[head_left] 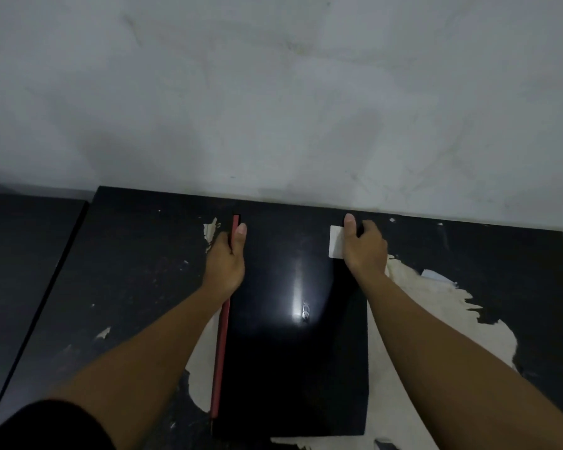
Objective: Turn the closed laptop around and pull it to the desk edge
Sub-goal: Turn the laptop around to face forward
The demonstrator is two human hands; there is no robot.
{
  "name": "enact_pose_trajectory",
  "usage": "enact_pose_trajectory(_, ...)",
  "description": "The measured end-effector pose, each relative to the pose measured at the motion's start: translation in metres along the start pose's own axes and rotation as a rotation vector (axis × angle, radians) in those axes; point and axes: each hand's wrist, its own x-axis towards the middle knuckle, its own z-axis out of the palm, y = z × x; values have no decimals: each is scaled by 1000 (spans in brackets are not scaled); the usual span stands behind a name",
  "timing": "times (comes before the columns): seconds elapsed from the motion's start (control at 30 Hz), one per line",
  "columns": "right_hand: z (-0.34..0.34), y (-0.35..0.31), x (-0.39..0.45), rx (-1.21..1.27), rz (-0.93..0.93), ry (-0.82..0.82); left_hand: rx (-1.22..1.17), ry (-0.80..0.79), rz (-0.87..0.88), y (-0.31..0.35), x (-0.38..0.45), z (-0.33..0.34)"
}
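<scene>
Closed black laptop [293,336]: lying short side toward the bench's [127,271] near edge, almost reaching it. Left hand [226,258] and right hand [364,246] clamp its far corners. Rotation apparently midway; final pull outstanding.

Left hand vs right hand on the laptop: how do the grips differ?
The left hand clamps the laptop at its red-trimmed long edge; the right hand grips the plain black edge opposite. The right hand partly covers a white sticker; the left hand covers none. Both sit near the far corners, thumbs on the lid.
</scene>
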Motion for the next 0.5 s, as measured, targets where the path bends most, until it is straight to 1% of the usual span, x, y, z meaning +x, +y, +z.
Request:
enact_pose_trajectory(0.07,-5,-5,2,-97,-175,3,26,0,-5,4,3,3)
enact_pose_trajectory(0.17,-4,-23,9,-344,-476,-33,53,-7,11,9,8,10)
enact_pose_trajectory(0.2,-1,-31,12,-407,-556,-85,66,-16,18,10,11,12)
enact_pose_trajectory(0.27,9,-49,12,-544,-682,-238,83,-46,19,15,14,15)
enact_pose_trajectory(0.33,20,-66,10,-593,-735,-354,86,-78,26,20,16,19)
enact_pose_trajectory(0.43,27,-84,18,-492,-630,-439,143,-112,68,28,20,25)
enact_pose_trajectory(0.5,25,-87,26,-474,-598,-456,172,-132,98,33,23,28)
